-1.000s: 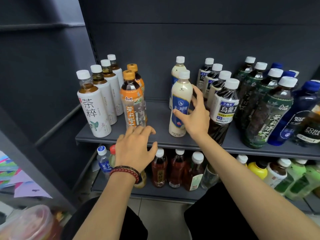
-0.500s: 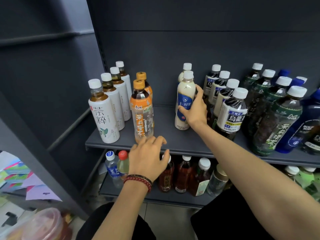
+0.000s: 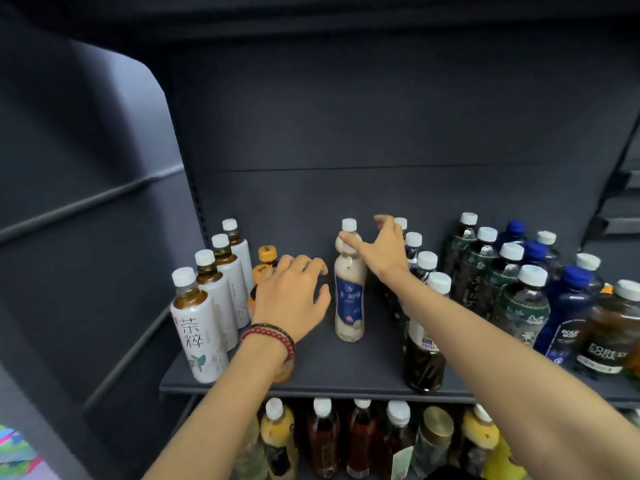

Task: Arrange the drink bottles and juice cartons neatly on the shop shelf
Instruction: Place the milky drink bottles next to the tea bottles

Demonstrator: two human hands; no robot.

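Note:
A cream milk-tea bottle (image 3: pixel 349 299) with a blue label stands upright mid-shelf on the dark grey shelf (image 3: pixel 346 379). My right hand (image 3: pixel 381 251) reaches past it with fingers stretched toward the back; its thumb touches the bottle's neck. My left hand (image 3: pixel 291 296), with bead bracelets on the wrist, hovers with fingers loosely spread in front of two orange-capped tea bottles (image 3: pixel 266 254) and covers most of the front one. A row of white-label tea bottles (image 3: pixel 197 327) stands at the left. Dark oolong bottles (image 3: pixel 426 358) line up under my right forearm.
Green-label tea bottles (image 3: pixel 523 306), blue bottles (image 3: pixel 568 306) and a Forest Soda bottle (image 3: pixel 609 341) crowd the right side. Bare shelf shows between the orange and cream bottles. A lower shelf holds several mixed bottles (image 3: pixel 322 438). A grey side panel (image 3: pixel 86 202) stands to the left.
My view has moved closer and higher. My right hand slid from the cream bottle's body up to its neck. My left hand rose from the shelf edge to the orange-capped bottles.

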